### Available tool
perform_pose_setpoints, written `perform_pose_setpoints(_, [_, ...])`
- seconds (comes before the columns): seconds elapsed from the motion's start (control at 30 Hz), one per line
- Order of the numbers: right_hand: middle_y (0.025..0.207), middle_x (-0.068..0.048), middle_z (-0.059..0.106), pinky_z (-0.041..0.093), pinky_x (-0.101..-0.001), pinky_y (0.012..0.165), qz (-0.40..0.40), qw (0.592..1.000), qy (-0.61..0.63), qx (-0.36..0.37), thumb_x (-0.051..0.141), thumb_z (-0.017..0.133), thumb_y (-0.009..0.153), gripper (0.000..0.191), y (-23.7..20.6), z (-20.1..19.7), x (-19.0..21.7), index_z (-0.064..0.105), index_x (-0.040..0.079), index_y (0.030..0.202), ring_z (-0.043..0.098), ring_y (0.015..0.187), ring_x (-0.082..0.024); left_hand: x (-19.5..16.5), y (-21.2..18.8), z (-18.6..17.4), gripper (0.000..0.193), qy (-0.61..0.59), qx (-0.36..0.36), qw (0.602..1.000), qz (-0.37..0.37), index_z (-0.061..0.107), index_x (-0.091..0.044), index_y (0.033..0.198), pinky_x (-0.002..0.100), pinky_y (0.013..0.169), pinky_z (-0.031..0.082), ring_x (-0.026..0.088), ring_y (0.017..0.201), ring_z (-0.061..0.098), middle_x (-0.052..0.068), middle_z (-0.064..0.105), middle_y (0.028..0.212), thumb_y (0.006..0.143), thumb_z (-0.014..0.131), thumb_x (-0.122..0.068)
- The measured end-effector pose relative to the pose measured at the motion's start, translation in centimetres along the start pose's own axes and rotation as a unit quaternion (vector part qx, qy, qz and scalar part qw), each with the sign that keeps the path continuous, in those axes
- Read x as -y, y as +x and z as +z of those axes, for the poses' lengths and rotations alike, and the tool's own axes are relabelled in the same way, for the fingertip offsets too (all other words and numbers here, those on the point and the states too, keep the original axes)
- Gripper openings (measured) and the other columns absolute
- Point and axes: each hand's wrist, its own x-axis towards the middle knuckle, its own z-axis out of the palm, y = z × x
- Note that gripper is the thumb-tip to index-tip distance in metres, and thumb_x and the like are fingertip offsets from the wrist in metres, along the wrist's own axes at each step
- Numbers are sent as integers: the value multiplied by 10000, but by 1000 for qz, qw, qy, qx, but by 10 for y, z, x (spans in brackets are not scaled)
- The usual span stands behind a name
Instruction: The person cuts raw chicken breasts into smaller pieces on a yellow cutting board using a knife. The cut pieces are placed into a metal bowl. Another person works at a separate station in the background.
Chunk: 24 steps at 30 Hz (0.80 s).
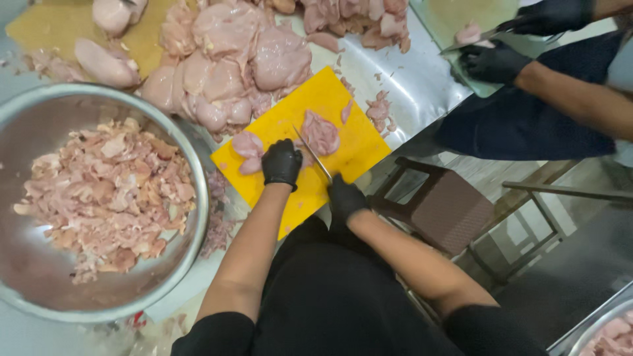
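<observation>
Chicken covers most of what we see from the head camera. Our left hand (281,163), in a black glove, presses down on a raw chicken piece (249,149) lying on the yellow cutting board (356,148), the fingers curled over the meat. Our right hand (344,197), also gloved in black, has its fingers closed around the handle of a knife (312,153), whose thin blade runs up and away across the board, between our left hand and a second, larger chicken piece (321,132) near the board's middle. The board sits on a steel tabletop (409,86). Beyond it lies a big heap of whole raw chicken breasts (227,62). To our left, a wide metal bowl (39,277) holds chopped chicken bits. At the upper right, another person's gloved hands (494,62) work with a knife over a green board (461,13). A brown stool (448,211) stands just beside our right forearm.
</observation>
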Motion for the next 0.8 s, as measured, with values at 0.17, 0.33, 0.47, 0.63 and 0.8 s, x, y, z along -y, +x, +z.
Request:
perform_pose_setpoints(0.17, [1150, -251, 692, 514, -474, 917, -119, 986, 118, 15, 248, 507, 991, 355, -57, -13, -64, 577, 66, 1287, 678, 1081, -420, 28, 26, -12, 164, 15, -66, 995, -72, 658, -94, 975, 512, 718, 526, 367, 825, 663, 160, 674, 918, 949, 601, -245])
perform_pose_setpoints(0.33, [1168, -243, 692, 507, -447, 935, -127, 991, 13, 40, 210, 595, 952, 360, -71, -37, -114, 622, 62, 1280, 668, 1095, -412, -11, 29, -26, 276, -15, -104, 994, 13, 609, -59, 1142, 521, 843, 517, 363, 987, 628, 157, 642, 1036, 874, 577, -119])
perform_pose_setpoints(0.47, [1129, -272, 675, 502, -494, 849, -89, 975, 115, -165, 131, 620, 885, 435, -87, -9, -150, 588, 12, 1302, 638, 1027, -470, -81, 18, -14, 578, -68, 15, 993, 94, 609, -57, 1113, 588, 759, 505, 426, 1031, 607, 216, 630, 1070, 640, 773, -346])
perform_pose_setpoints(0.63, [955, -215, 718, 545, -464, 754, -55, 963, 144, -223, 147, 630, 893, 247, -95, 14, -162, 655, 74, 1128, 703, 882, -426, -78, 39, 5, 340, -148, 19, 989, 18, 611, -106, 1177, 486, 816, 535, 407, 1038, 648, 184, 669, 1117, 854, 705, -152])
perform_pose_setpoints(0.8, [878, -214, 668, 501, -479, 681, -32, 962, 123, -240, 193, 616, 1009, 150, -85, 2, -149, 619, 67, 1090, 649, 821, -448, -50, 41, 13, 370, -519, 32, 851, -78, 614, -36, 1223, 360, 865, 545, 296, 1022, 692, 156, 703, 1115, 858, 652, -82])
